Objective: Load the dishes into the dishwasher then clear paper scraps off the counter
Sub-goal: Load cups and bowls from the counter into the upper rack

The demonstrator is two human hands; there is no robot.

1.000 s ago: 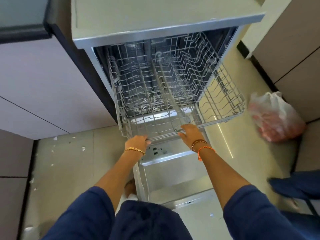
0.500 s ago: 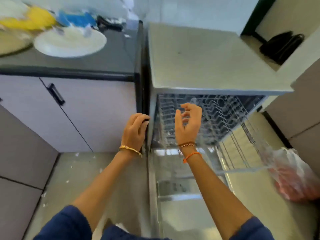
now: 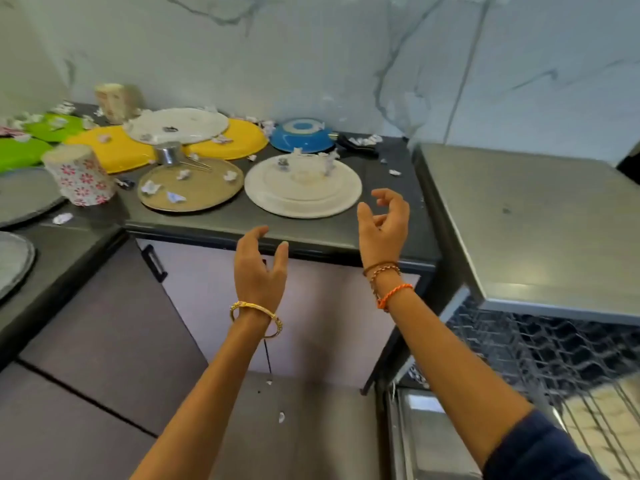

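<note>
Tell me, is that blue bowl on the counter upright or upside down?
Upside down. The blue bowl shows its round base ring on top, with its rim resting on the counter.

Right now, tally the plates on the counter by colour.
Green plates: 2
Yellow plates: 2
White plates: 2
Tan plate: 1
Grey plates, both cut off by the frame's left edge: 2
Total: 9

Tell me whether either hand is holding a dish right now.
No: the left hand and right hand both hang empty before the counter, short of the white plate.
</note>
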